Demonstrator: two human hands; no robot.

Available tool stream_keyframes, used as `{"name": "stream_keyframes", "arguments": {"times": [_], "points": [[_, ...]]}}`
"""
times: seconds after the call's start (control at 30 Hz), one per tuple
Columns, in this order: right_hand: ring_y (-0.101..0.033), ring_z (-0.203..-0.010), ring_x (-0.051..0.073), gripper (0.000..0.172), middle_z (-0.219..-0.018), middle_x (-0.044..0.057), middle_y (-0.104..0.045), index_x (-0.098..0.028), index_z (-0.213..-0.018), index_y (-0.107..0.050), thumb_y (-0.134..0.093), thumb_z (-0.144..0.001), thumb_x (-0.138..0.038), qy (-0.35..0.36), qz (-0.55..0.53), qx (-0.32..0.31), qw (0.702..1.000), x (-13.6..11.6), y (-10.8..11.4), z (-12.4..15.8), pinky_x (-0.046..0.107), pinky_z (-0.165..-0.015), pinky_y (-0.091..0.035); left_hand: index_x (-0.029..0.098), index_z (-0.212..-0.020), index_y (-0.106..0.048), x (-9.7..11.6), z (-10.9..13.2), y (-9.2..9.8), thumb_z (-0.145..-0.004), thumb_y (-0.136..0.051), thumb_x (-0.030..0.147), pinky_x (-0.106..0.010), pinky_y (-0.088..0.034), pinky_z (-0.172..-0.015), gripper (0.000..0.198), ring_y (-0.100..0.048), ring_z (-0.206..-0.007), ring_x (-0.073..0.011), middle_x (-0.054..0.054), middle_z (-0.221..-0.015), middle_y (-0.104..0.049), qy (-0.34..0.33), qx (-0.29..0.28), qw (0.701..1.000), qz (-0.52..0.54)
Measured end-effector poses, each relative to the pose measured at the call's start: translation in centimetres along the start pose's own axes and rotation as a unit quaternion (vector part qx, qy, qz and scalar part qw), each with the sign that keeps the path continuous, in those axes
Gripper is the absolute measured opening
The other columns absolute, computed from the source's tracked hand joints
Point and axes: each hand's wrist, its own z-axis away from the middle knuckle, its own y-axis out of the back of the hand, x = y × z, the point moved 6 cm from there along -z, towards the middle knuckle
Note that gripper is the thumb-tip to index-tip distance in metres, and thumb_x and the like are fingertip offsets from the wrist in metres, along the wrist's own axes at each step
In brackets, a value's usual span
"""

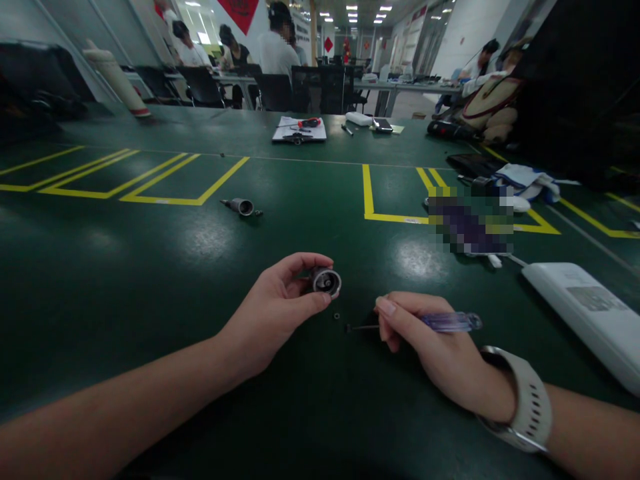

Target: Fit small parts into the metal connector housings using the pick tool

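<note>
The right hand (pixel 433 343) grips a screwdriver (pixel 450 323) pointing left, its tip (pixel 349 328) near a small ring (pixel 337 317) lying between it and the metal cup (pixel 327 283) gripped by the left hand (pixel 270 310).

Glossy green worktop (pixel 170 287), yellow lines (pixel 369 190) across it, pale reflections (pixel 205 240). Beyond: black chairs (pixel 274 93), long tables (pixel 400 87), light floor (pixel 413 104). Red diamond decoration (pixel 240 12) upper left of centre. Rectangular ceiling lights (pixel 352 15) glowing.
</note>
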Motion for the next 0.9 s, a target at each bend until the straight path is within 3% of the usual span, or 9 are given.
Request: {"name": "stream_keyframes", "arguments": {"times": [0.37,0.67,0.9], "points": [[-0.049,-0.05,0.01,0.039,-0.052,-0.002,-0.05,-0.017,-0.056,-0.053,-0.042,-0.09,-0.033,0.039,0.054,-0.017,0.998,-0.8,-0.4,0.2,0.023,-0.051,-0.039,0.019,-0.101,-0.056,0.1,0.0,-0.1,-0.068,-0.068,0.012,-0.031,-0.047,-0.089,0.036,-0.062,-0.094,-0.0173,-0.003,-0.099,-0.067,-0.001,-0.008,1.0,-0.001],[-0.049,-0.053,0.01,0.037,-0.054,-0.002,-0.051,-0.017,-0.058,-0.053,-0.041,-0.091,-0.029,0.117,0.1,-0.015,0.988,-1.6,-0.8,0.6,0.025,-0.054,-0.038,0.018,-0.1,-0.058,0.2,-0.1,0.0,-0.066,-0.07,0.011,-0.031,-0.046,-0.089,0.036,-0.061,-0.097,-0.0178,-0.004,-0.101,-0.066,-0.027,-0.011,1.0,0.004],[-0.054,-0.063,0.014,0.028,-0.058,0.001,-0.053,-0.016,-0.064,-0.054,-0.04,-0.089,-0.018,0.218,0.076,0.046,0.972,-2.9,0.2,1.6,0.032,-0.066,-0.043,0.018,-0.099,-0.057,0.3,-0.1,-0.2,-0.071,-0.068,0.016,-0.03,-0.047,-0.088,0.031,-0.061,-0.097,-0.0173,-0.004,-0.102,-0.066,-0.041,-0.023,0.999,0.0]]}}
